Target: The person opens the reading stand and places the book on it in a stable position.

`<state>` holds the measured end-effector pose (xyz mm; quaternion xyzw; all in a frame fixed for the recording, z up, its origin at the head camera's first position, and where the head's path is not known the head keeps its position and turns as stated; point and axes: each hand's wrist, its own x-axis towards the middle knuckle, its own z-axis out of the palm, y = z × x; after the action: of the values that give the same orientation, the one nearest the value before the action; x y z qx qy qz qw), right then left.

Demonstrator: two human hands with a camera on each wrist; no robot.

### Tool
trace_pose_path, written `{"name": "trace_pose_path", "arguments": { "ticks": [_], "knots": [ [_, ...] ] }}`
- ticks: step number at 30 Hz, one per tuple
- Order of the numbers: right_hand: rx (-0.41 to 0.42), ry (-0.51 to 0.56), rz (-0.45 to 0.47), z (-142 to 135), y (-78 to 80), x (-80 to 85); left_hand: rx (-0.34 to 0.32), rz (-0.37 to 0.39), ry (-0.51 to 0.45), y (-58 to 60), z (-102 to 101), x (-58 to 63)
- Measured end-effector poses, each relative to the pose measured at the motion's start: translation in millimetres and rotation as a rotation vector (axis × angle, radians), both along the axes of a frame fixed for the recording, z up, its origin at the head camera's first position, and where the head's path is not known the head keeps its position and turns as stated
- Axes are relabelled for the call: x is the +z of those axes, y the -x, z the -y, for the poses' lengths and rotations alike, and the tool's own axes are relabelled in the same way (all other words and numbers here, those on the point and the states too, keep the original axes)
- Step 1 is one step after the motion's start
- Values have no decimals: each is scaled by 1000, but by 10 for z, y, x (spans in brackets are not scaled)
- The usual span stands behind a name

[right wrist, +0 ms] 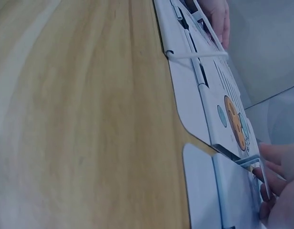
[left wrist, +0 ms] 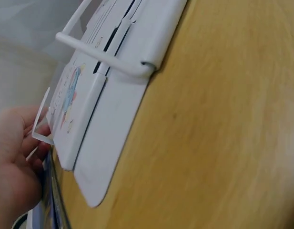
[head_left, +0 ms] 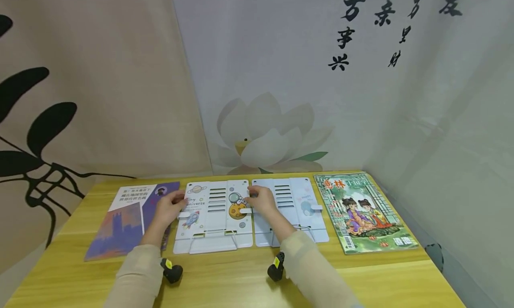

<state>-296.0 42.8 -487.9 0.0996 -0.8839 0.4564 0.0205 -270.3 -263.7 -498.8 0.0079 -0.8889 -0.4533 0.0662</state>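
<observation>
A white book stand (head_left: 217,243) with a space print lies folded nearly flat on the table, its wire page rest at the near side. At its left edge, my left hand (head_left: 167,211) grips the side beside a clear page clip (left wrist: 42,114). My right hand (head_left: 263,201) holds the opposite edge, fingertips by the astronaut and planet print; in the right wrist view its fingers (right wrist: 274,183) curl at the rim behind the other clip. Right next to it lies a second white book stand (head_left: 319,234), partly covered by my right hand and forearm.
On the left, a purple and white book (head_left: 120,227) lies partly under my left forearm. A green illustrated magazine (head_left: 363,214) is on the right. Black wrist devices (head_left: 172,271) are on both wrists. Printed curtains stand behind the wooden table (head_left: 225,281).
</observation>
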Motion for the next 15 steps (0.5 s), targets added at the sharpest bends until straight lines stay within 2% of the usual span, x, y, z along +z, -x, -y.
{"name": "trace_pose_path", "arguments": {
  "ticks": [15],
  "knots": [
    [-41, -178, -6, 64, -6, -34, -26, -16, 18, -11, -19, -29]
  ]
}}
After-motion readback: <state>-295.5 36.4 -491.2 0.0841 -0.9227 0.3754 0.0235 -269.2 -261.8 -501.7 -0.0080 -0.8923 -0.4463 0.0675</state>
